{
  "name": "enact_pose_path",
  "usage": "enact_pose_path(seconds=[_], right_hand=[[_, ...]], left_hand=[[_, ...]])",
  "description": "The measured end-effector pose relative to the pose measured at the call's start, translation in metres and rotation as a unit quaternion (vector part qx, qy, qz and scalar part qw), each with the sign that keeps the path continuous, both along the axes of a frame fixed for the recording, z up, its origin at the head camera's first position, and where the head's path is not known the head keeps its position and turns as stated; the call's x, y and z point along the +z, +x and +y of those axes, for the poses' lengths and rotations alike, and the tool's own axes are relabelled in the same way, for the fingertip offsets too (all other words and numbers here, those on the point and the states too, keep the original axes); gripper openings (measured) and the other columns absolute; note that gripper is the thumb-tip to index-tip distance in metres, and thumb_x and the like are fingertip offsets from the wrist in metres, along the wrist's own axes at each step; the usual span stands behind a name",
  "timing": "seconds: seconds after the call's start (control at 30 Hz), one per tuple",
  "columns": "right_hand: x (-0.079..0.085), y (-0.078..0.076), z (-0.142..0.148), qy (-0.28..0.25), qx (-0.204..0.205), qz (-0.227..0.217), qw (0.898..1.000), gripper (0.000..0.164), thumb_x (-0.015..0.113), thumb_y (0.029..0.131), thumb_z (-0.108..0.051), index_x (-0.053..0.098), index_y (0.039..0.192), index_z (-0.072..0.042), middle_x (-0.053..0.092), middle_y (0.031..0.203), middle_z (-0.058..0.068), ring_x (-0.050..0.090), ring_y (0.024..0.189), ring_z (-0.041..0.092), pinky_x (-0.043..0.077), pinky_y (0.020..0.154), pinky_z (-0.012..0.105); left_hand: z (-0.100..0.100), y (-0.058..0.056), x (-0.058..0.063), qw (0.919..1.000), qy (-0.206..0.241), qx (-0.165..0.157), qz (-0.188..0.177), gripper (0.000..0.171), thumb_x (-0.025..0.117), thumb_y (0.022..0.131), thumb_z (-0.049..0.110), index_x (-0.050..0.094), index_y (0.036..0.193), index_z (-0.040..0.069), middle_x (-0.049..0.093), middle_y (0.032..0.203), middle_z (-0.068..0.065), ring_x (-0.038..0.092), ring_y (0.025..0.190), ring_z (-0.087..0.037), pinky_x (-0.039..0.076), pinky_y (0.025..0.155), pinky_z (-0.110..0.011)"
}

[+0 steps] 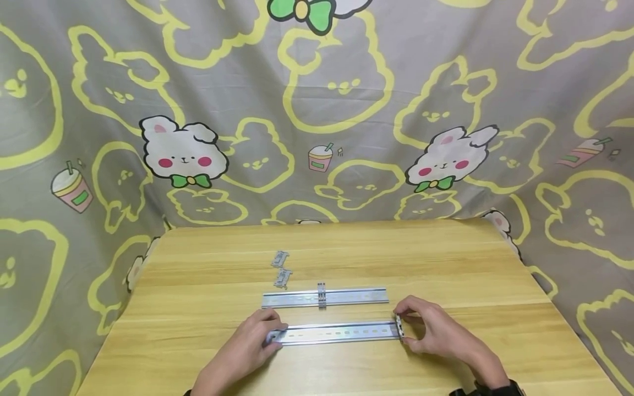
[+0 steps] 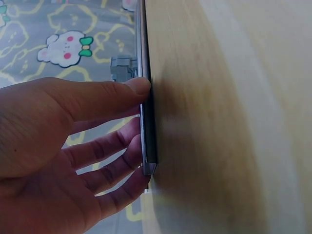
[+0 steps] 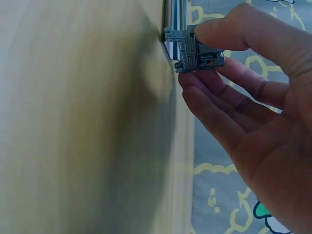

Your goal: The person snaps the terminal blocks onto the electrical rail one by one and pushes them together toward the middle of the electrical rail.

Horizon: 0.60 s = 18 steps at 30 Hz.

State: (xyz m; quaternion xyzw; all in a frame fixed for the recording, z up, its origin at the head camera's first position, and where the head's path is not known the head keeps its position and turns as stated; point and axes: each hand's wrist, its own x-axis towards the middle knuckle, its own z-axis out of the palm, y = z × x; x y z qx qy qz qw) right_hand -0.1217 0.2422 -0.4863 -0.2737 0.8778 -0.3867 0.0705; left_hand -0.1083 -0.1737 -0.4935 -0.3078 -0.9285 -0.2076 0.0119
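A silver slotted DIN rail point(image 1: 342, 333) lies lengthwise across the near part of the table. My left hand point(image 1: 250, 338) grips its left end, thumb on the near edge and fingers along the far one; the left wrist view shows the rail's edge point(image 2: 149, 131) between them. Around the opposite end, my right hand point(image 1: 436, 333) pinches a grey plastic terminal block point(image 1: 399, 326) between thumb and fingers. In the right wrist view this terminal block point(image 3: 190, 51) stands across the rail's end, its moulded side facing the camera.
Just behind lies a second DIN rail point(image 1: 292, 298) with several thin grey blocks point(image 1: 322, 296) mounted near its middle. Two loose grey blocks, one farther back point(image 1: 279, 259) and one nearer point(image 1: 283, 278), lie beyond it. A patterned curtain point(image 1: 342, 110) surrounds the wooden table point(image 1: 208, 275).
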Motion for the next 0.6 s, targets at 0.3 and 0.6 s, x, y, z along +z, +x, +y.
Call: enact_pose_path(seconds=[0.3,0.6], right_hand=[[-0.0044,0.0011,-0.0008,-0.024,0.005,-0.005,1.0,0.047,0.079,0.067,0.004,0.059,0.109,-0.001,0.065,0.109,0.009,0.064,0.104,0.027,0.055,0.09,0.035],[-0.0054,-0.0008,-0.0068,-0.013,0.005,0.004,1.0,0.048,0.08,0.066,0.001,0.06,0.109,-0.002,0.065,0.109,0.007,0.064,0.105,0.025,0.055,0.09,0.036]], left_hand=[[0.0001,-0.0006,-0.0003,1.0,0.002,-0.001,0.002,0.029,0.079,0.078,0.017,0.076,0.105,0.006,0.061,0.103,0.001,0.056,0.095,-0.015,0.057,0.082,-0.038],[0.0002,-0.0005,-0.0007,0.9999,0.006,-0.005,0.007,0.03,0.079,0.078,0.017,0.076,0.105,0.006,0.062,0.103,0.0,0.055,0.095,-0.016,0.057,0.082,-0.038]])
